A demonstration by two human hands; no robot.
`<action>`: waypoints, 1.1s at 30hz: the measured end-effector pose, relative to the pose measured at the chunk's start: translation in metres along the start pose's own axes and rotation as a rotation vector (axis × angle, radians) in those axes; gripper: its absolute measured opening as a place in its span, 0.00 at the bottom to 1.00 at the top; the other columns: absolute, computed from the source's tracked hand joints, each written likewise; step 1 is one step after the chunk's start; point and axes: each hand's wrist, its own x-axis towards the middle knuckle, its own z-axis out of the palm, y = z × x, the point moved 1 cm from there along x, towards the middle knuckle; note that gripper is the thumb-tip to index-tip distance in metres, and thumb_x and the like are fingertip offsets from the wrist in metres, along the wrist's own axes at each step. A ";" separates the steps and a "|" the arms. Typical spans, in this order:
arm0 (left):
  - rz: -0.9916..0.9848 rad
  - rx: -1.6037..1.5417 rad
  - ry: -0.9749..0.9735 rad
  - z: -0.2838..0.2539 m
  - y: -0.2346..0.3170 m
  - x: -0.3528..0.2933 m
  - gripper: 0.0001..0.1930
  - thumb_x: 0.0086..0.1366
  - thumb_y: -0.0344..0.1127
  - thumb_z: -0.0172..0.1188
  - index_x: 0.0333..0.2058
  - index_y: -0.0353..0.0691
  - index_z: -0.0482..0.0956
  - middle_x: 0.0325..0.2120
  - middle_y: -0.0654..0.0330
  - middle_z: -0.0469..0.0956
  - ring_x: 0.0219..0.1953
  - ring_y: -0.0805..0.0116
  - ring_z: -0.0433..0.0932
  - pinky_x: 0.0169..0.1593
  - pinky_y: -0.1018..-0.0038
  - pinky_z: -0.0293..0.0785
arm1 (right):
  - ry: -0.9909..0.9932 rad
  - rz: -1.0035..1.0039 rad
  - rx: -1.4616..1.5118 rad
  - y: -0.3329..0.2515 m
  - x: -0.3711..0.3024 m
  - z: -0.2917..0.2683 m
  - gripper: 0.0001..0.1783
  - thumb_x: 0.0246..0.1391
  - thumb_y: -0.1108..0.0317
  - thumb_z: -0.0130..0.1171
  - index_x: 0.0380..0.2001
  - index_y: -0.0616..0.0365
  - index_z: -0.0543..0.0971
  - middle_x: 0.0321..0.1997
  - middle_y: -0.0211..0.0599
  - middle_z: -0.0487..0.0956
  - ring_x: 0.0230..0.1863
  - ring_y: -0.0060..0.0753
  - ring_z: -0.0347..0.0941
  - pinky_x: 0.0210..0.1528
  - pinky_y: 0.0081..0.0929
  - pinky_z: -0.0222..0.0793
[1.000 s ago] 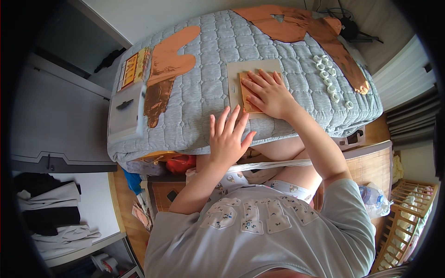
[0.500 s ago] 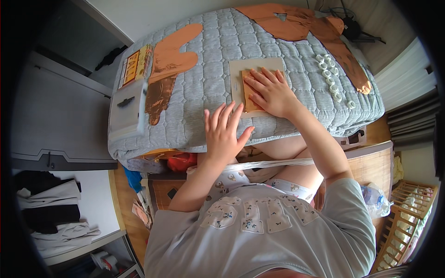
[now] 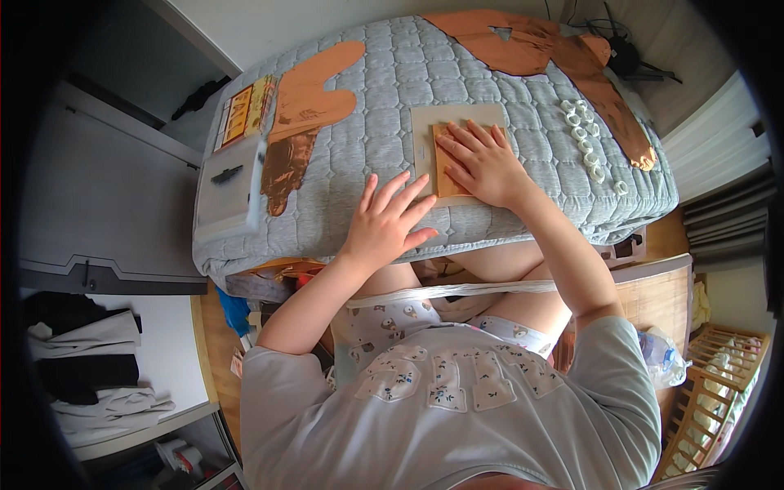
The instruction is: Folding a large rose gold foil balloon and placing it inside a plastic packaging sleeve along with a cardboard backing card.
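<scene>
My right hand (image 3: 483, 161) lies flat, fingers spread, on a small orange-brown leather piece (image 3: 444, 163) that rests on a beige square pad (image 3: 454, 117). My left hand (image 3: 385, 222) is open with fingers apart, palm down on the grey quilted cover (image 3: 367, 139) just left of the pad, holding nothing. Both sit near the front edge of the quilted surface.
Large orange-brown leather sheets lie at the back left (image 3: 314, 86) and back right (image 3: 531, 45). A row of small white rings (image 3: 586, 139) sits to the right. A grey flat case (image 3: 224, 192) and a printed booklet (image 3: 243, 106) lie at the left edge. Folded clothes (image 3: 82, 359) sit lower left.
My left hand has slid a little to the right and forward on the quilt, toward the pad. My right hand stays pressed on the leather piece.
</scene>
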 end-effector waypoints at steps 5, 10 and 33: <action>-0.331 0.036 0.090 -0.041 -0.061 -0.018 0.22 0.66 0.48 0.63 0.58 0.53 0.79 0.62 0.61 0.74 0.65 0.54 0.69 0.70 0.39 0.53 | 0.006 0.015 -0.001 0.000 0.000 0.000 0.31 0.70 0.48 0.45 0.73 0.40 0.65 0.79 0.37 0.60 0.79 0.52 0.51 0.78 0.57 0.39; -0.786 0.366 0.262 -0.086 -0.203 -0.127 0.12 0.68 0.42 0.61 0.48 0.52 0.86 0.54 0.63 0.80 0.58 0.55 0.75 0.67 0.47 0.61 | 0.004 -0.012 0.035 -0.007 0.002 -0.009 0.31 0.69 0.49 0.47 0.72 0.42 0.66 0.79 0.38 0.60 0.79 0.51 0.51 0.78 0.55 0.40; -1.163 -0.094 0.634 -0.129 -0.271 -0.192 0.16 0.66 0.45 0.67 0.41 0.36 0.88 0.36 0.51 0.87 0.38 0.63 0.86 0.45 0.70 0.78 | -0.087 0.048 0.022 -0.011 0.003 -0.016 0.31 0.69 0.51 0.46 0.73 0.43 0.65 0.79 0.37 0.59 0.79 0.49 0.49 0.79 0.55 0.36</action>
